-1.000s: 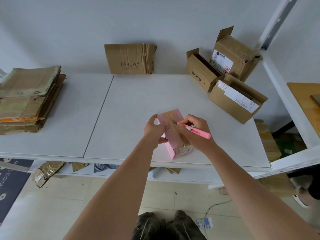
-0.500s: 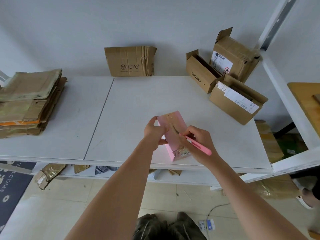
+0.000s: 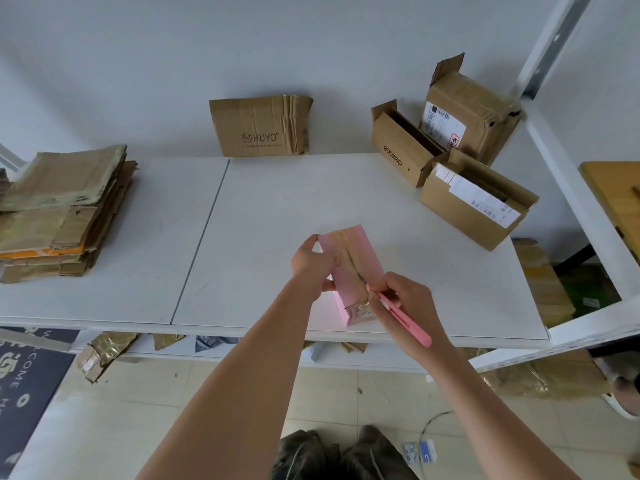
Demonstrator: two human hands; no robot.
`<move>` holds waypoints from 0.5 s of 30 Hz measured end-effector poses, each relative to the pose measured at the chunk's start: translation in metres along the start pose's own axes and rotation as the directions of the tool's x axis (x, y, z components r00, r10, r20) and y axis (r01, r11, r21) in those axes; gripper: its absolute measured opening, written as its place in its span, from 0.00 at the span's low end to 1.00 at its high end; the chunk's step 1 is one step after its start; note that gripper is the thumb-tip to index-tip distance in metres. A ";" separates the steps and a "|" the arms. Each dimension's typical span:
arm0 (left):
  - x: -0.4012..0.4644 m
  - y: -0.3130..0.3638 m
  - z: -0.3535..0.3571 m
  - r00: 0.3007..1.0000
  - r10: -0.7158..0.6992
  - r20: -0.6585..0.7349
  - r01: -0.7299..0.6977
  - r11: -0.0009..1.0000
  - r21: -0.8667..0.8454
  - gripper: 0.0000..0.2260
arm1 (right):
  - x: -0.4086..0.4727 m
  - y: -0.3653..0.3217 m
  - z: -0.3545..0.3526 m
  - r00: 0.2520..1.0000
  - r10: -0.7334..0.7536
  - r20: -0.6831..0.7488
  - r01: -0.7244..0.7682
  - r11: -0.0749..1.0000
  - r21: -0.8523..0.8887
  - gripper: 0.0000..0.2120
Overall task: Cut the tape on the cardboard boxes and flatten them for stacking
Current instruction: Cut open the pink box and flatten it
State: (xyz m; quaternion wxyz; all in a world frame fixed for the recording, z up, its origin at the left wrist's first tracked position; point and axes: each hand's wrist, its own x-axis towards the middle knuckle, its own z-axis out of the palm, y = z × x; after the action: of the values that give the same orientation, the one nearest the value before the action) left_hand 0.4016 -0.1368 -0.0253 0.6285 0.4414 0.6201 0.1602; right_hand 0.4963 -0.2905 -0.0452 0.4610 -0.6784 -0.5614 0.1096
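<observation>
At nine o'clock on the white table (image 3: 259, 216) lies a stack of flattened cardboard (image 3: 59, 213). At twelve, a folded HUYO carton (image 3: 258, 128) leans against the wall. Near the table's six o'clock edge stands the pink box (image 3: 349, 268), brown tape (image 3: 348, 252) running along its top. The left hand (image 3: 311, 263) grips the box's left side, fingers curled round it. The right hand (image 3: 403, 299) pinches a pink cutter (image 3: 401, 315), its tip at the tape's near end. At two o'clock sit three open brown boxes (image 3: 474, 209).
</observation>
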 end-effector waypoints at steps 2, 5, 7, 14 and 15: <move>0.000 0.000 0.001 1.000 0.007 -0.001 -0.007 1.000 0.019 0.30 | -0.004 -0.001 -0.003 1.000 -0.019 -0.004 0.018 1.000 -0.021 0.05; 0.001 0.001 0.003 1.000 0.013 -0.012 -0.013 0.999 0.037 0.30 | -0.009 -0.002 -0.006 0.999 -0.035 -0.022 0.034 0.999 -0.016 0.05; 0.001 0.002 0.003 1.000 0.017 -0.022 -0.017 0.999 0.041 0.30 | -0.016 -0.002 -0.007 0.997 -0.070 -0.042 0.069 0.998 -0.011 0.06; 0.004 -0.001 0.003 0.999 0.040 -0.027 -0.040 0.999 0.031 0.30 | -0.037 0.005 -0.022 0.998 -0.032 -0.051 0.036 0.996 0.080 0.06; 0.004 -0.001 0.003 0.999 0.043 -0.033 -0.042 0.999 0.033 0.30 | -0.037 0.006 -0.024 0.999 0.001 -0.045 0.004 0.994 0.113 0.06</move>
State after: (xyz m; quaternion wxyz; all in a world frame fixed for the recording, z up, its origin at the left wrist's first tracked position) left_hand 0.4051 -0.1358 -0.0289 0.6074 0.4618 0.6234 0.1710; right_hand 0.5033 -0.3339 -0.0502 0.5114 -0.6532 -0.5441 0.1255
